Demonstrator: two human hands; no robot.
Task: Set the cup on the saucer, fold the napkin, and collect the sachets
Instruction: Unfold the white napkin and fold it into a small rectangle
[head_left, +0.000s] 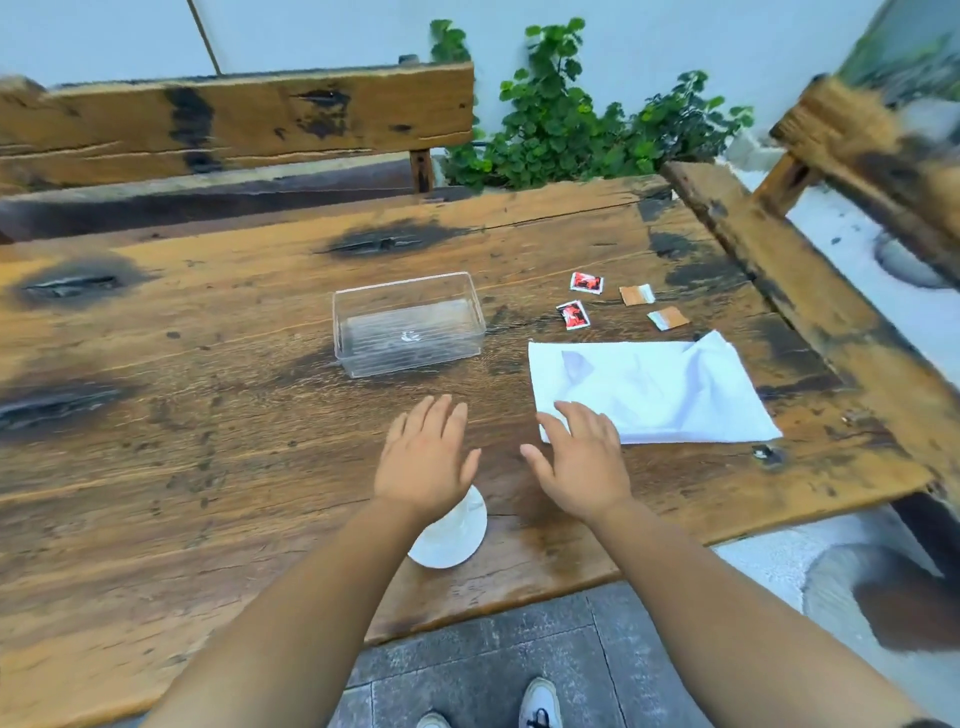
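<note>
Head view: left hand (423, 457) and right hand (582, 462) spread flat, empty. Right fingertips (563, 410) overlap the unfolded napkin (660, 387), likely to begin folding. Saucer (452, 535) under left wrist; sachets (621, 306) beyond napkin, beside clear tub (410, 325). Cup unseen.

Sachets (587, 283) behind napkin (654, 387), container (409, 323) left of both.

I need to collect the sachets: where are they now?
All four sachets lie loose on the table's far right, between the clear container and the table edge, just beyond the napkin.
</note>
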